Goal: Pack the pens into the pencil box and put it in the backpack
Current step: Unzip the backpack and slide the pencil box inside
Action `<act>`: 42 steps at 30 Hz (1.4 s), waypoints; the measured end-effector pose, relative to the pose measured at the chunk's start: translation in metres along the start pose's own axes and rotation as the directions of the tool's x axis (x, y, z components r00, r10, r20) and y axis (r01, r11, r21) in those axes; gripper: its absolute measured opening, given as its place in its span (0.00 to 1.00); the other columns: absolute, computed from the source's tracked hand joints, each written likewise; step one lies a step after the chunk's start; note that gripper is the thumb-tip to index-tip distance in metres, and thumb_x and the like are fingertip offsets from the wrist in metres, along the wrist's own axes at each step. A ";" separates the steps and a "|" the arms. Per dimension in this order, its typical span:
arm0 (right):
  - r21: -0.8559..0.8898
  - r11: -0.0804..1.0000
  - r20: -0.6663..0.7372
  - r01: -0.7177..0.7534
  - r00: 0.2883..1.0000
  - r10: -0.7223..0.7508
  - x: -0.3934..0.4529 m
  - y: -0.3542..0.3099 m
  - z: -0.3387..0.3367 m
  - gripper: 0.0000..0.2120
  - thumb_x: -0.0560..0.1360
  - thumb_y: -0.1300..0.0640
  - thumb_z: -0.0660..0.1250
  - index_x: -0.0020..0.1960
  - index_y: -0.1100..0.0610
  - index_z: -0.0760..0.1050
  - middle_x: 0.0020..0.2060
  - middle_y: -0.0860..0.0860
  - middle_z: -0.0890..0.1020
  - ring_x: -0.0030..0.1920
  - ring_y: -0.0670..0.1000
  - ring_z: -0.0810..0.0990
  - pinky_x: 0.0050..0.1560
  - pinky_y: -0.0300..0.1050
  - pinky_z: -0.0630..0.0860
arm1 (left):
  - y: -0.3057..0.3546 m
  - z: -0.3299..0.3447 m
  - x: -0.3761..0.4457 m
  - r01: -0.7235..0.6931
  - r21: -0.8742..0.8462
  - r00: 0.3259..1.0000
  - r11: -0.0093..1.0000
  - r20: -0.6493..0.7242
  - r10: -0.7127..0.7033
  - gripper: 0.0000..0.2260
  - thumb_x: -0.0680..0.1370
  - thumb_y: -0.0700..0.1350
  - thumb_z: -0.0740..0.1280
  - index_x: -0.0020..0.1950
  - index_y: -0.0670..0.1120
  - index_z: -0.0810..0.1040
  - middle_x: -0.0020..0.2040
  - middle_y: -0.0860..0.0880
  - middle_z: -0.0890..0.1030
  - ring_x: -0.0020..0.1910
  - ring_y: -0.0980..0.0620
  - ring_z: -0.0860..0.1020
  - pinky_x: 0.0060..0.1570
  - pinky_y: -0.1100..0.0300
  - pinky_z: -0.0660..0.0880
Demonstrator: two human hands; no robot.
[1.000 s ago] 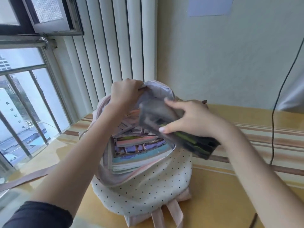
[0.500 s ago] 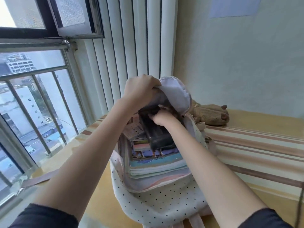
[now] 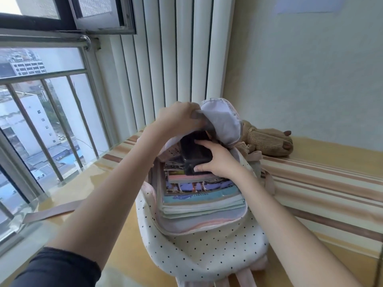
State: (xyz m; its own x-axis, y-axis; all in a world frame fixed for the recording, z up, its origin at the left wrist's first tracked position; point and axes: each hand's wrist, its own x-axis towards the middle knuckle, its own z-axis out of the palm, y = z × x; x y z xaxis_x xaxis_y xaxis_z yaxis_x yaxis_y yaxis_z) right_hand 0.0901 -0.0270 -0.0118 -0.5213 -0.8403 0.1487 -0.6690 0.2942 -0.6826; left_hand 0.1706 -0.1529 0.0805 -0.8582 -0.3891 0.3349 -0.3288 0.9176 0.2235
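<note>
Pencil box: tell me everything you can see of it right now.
The pencil box is a dark, soft-looking pouch, partly hidden. It sits inside the open mouth of the polka-dot backpack, resting against the stack of books, its far end under the flap. The right hand grips its near end, thumb underneath; the left hand holds the flap up above it. Its zipper and contents cannot be seen.

A white polka-dot backpack (image 3: pixel 199 251) stands open on the yellow desk (image 3: pixel 331 150). The left hand (image 3: pixel 178 119) holds its top flap up; the right hand (image 3: pixel 219 162) grips a dark pencil box (image 3: pixel 192 150) inside, over stacked books (image 3: pixel 201 195). A brown plush toy (image 3: pixel 267 139) lies behind.
</note>
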 end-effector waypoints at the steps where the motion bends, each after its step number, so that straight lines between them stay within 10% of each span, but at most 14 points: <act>1: -0.018 1.000 -0.018 0.020 1.000 -0.021 -0.001 0.000 0.001 0.40 0.66 0.56 0.77 0.73 0.52 0.62 0.70 0.53 0.69 0.70 0.53 0.66 0.64 0.40 0.63 | -0.002 0.002 -0.004 0.000 0.012 0.994 1.000 0.108 -0.001 0.18 0.72 0.57 0.68 0.59 0.52 0.75 0.51 0.51 0.79 0.51 0.47 0.76 0.46 0.55 0.70; 3: -0.038 0.999 -0.010 0.036 0.999 -0.036 -0.005 0.001 0.000 0.40 0.67 0.54 0.76 0.73 0.52 0.60 0.70 0.53 0.69 0.69 0.53 0.66 0.63 0.39 0.63 | -0.008 0.008 -0.010 -0.014 0.098 0.985 0.995 0.175 -0.003 0.23 0.70 0.55 0.71 0.62 0.53 0.73 0.54 0.51 0.79 0.54 0.47 0.76 0.50 0.53 0.71; 8: 0.084 0.996 -0.172 0.019 0.985 -0.004 -0.014 0.001 0.002 0.30 0.67 0.55 0.76 0.67 0.49 0.72 0.65 0.50 0.75 0.67 0.51 0.71 0.65 0.40 0.65 | -0.014 -0.002 -0.004 0.002 0.188 0.974 0.982 -0.224 0.041 0.07 0.77 0.47 0.66 0.53 0.51 0.79 0.44 0.47 0.82 0.46 0.42 0.80 0.37 0.56 0.67; 11: -0.161 0.987 -0.303 0.016 0.951 -0.065 -0.013 -0.014 0.010 0.23 0.72 0.55 0.71 0.66 0.49 0.73 0.69 0.51 0.72 0.69 0.54 0.68 0.67 0.50 0.66 | -0.015 -0.019 0.002 -0.006 0.179 0.956 0.984 -0.286 0.058 0.14 0.75 0.37 0.62 0.53 0.53 0.81 0.46 0.47 0.84 0.47 0.41 0.79 0.33 0.58 0.62; 14: -0.618 0.779 -0.175 0.104 0.948 -0.265 -0.007 -0.037 0.022 0.19 0.73 0.55 0.64 0.64 0.53 0.74 0.74 0.50 0.65 0.75 0.53 0.57 0.71 0.55 0.56 | -0.016 -0.019 0.003 0.005 0.169 0.961 0.986 -0.274 0.042 0.17 0.74 0.36 0.61 0.55 0.53 0.82 0.49 0.46 0.84 0.50 0.41 0.78 0.36 0.57 0.63; 18: -0.607 0.761 -0.107 0.229 0.925 -0.364 0.009 -0.067 0.043 0.18 0.73 0.54 0.60 0.59 0.60 0.76 0.65 0.55 0.75 0.70 0.55 0.64 0.67 0.52 0.55 | -0.012 -0.016 0.003 0.020 0.153 0.960 0.988 -0.279 0.024 0.18 0.74 0.37 0.61 0.56 0.54 0.82 0.52 0.46 0.84 0.52 0.41 0.78 0.40 0.57 0.64; 25: -0.886 0.444 0.099 0.132 0.990 -0.098 0.054 -0.064 0.079 0.29 0.78 0.49 0.56 0.75 0.53 0.52 0.74 0.55 0.61 0.74 0.58 0.56 0.72 0.65 0.47 | -0.015 -0.014 0.003 0.037 0.104 0.959 0.994 -0.282 -0.006 0.14 0.75 0.40 0.65 0.55 0.55 0.82 0.51 0.49 0.84 0.52 0.43 0.78 0.40 0.57 0.66; 32: -0.769 0.634 0.083 0.083 0.996 -0.031 0.048 -0.054 0.063 0.16 0.75 0.45 0.62 0.58 0.53 0.75 0.59 0.53 0.77 0.65 0.55 0.69 0.70 0.67 0.49 | -0.014 -0.017 0.001 0.025 0.094 0.960 0.995 -0.280 0.002 0.21 0.72 0.34 0.60 0.55 0.54 0.82 0.52 0.48 0.84 0.53 0.42 0.78 0.40 0.57 0.66; 38: -0.519 0.791 0.138 0.325 0.945 -0.298 0.022 -0.030 0.029 0.11 0.69 0.48 0.68 0.33 0.53 0.82 0.34 0.47 0.83 0.48 0.51 0.75 0.67 0.53 0.57 | -0.014 -0.019 -0.001 0.038 0.080 0.961 0.996 -0.277 -0.015 0.23 0.72 0.32 0.58 0.58 0.54 0.81 0.54 0.50 0.83 0.55 0.43 0.77 0.40 0.57 0.65; 42: -0.147 0.955 -0.235 0.259 0.928 -0.288 0.008 -0.023 0.014 0.14 0.74 0.46 0.64 0.41 0.54 0.83 0.41 0.48 0.85 0.46 0.49 0.80 0.53 0.49 0.76 | -0.008 -0.015 -0.004 0.050 0.085 0.960 0.995 -0.279 -0.024 0.20 0.75 0.34 0.61 0.58 0.54 0.81 0.54 0.48 0.83 0.55 0.43 0.77 0.40 0.57 0.66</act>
State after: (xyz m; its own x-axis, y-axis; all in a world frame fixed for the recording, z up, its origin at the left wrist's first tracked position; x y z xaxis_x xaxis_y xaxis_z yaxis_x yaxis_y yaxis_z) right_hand 0.1090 -0.0472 -0.0050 -0.4156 -0.7579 0.5029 -0.8516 0.1301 -0.5077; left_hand 0.1826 -0.1595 0.0907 -0.7061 -0.4185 0.5712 -0.4031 0.9007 0.1616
